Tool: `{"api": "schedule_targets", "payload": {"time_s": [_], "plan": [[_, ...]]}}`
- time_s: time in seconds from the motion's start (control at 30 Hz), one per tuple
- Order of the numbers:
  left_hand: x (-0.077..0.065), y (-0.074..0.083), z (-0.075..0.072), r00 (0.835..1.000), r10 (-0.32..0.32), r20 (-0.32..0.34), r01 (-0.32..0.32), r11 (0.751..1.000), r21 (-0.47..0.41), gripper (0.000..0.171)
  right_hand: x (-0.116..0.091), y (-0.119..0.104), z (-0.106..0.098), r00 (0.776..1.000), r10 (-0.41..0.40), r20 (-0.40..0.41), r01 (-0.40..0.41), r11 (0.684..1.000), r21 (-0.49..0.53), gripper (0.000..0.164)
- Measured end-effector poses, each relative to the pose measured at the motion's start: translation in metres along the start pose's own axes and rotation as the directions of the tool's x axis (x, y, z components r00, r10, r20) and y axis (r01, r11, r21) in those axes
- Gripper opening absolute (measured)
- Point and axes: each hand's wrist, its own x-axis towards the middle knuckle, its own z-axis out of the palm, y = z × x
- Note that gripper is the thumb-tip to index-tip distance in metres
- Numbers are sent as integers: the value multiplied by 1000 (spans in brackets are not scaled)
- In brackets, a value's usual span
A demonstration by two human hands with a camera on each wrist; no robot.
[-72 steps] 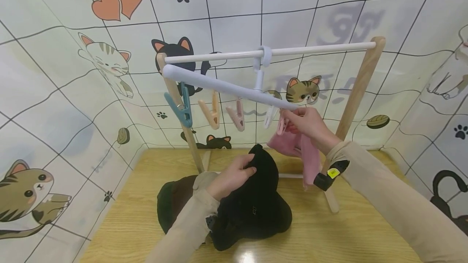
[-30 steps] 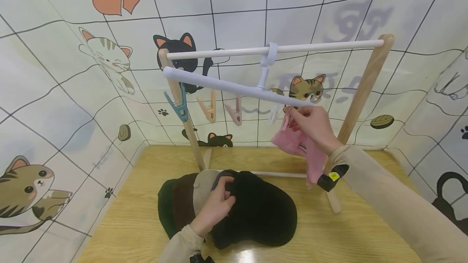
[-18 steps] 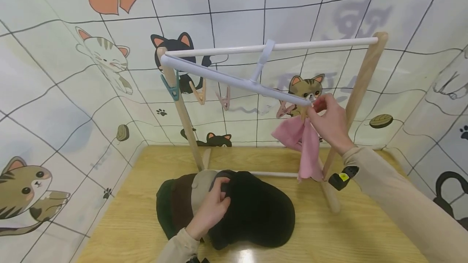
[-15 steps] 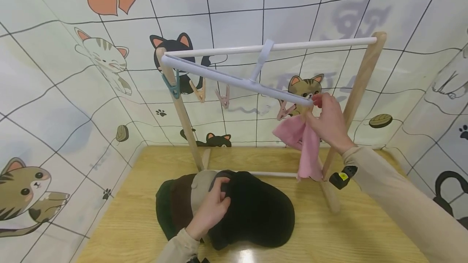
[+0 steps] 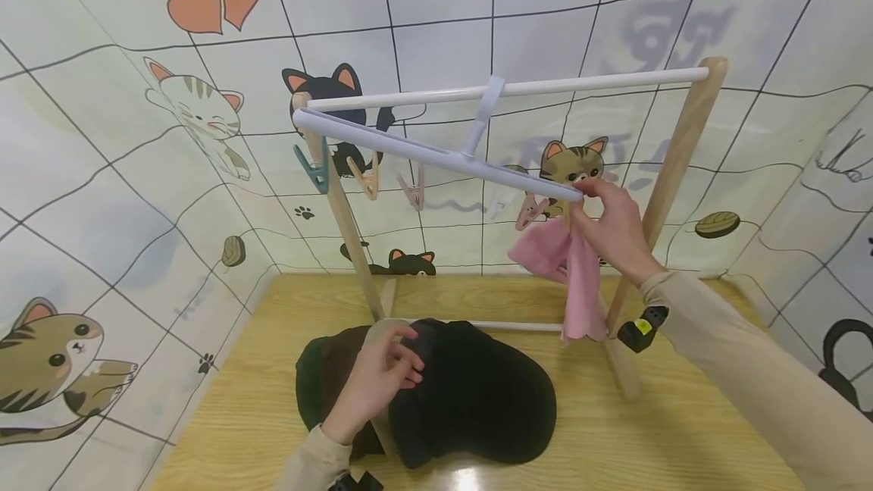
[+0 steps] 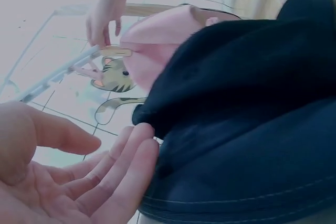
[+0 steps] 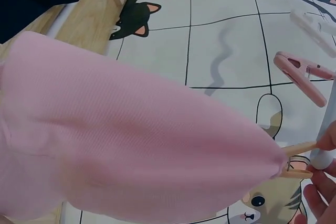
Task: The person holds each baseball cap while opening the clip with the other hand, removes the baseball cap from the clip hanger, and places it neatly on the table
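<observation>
A lavender clothes hanger [image 5: 436,157] hangs tilted from the rack's white rail. My right hand [image 5: 617,229] pinches its lower right end between thumb and fingers. Right below, a peach clothespin [image 7: 298,173] grips the gathered top of a pink ribbed cloth [image 5: 580,290], which hangs down. Several other clothespins dangle from the hanger, among them a teal one [image 5: 315,169] and a pink one [image 7: 300,76]. Over a row of overlapping caps, my left hand [image 5: 375,377] hovers with fingers loosely bent, holding nothing. The black cap [image 5: 487,396] lies beside its fingertips; contact is unclear.
The rack has wooden posts [image 5: 684,142] and a low white crossbar [image 5: 525,326] behind the caps. Green [image 5: 308,381] and brown [image 5: 339,358] caps lie on the left of the wooden table [image 5: 225,392]. A cat-printed sheet [image 5: 436,59] encloses the back and sides.
My left hand has lowered the black cap, let go and drawn back left. My right hand has shifted from the pink clothespin to the hanger's end. The hanger has swung, its clips tipping back.
</observation>
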Motion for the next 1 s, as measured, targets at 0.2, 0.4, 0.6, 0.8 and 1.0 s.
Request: {"api": "schedule_targets", "payload": {"time_s": [0.2, 0.4, 0.6, 0.8, 1.0], "plan": [[4, 8, -2, 1000, 3, 28, -2, 999, -54, 20, 0, -1, -3, 997, -69, -42, 69, 997, -18, 28], [13, 15, 0, 998, 18, 55, -13, 995, -104, 18, 0, -9, -8, 987, -129, -96, 128, 992, -15, 27], [22, 19, 7, 992, 43, 121, -27, 991, -131, 18, 0, -17, -12, 987, -131, -89, 130, 991, -23, 27], [31, 25, 15, 991, 38, 131, -19, 990, -143, 16, -1, -24, -16, 984, -157, -83, 155, 987, -33, 27], [45, 34, 24, 989, 15, 146, 5, 991, -132, 14, 0, -31, -21, 974, -207, -92, 205, 978, -35, 27]]}}
